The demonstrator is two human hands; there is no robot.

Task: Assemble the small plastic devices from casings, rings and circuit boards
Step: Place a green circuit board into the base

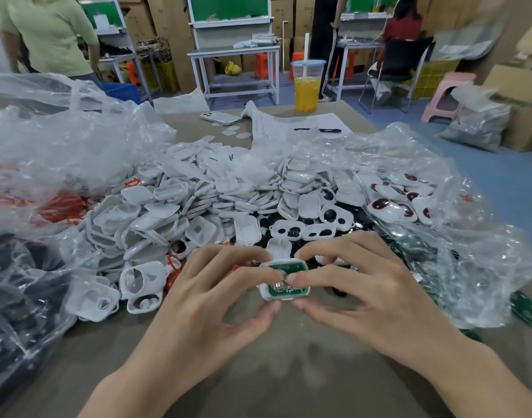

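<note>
Green circuit board in white casing between left hand, right hand

blue floor lies beyond a brown table. stacked cardboard boxes cover the far wall. white-framed benches stand before them; the middle bench has a green back panel and orange stools beneath. at the right bench a person in red sits on a black chair, with a person in black standing beside. a person in green stands far left. a pink stool stands at right, near a yellow crate.
</note>
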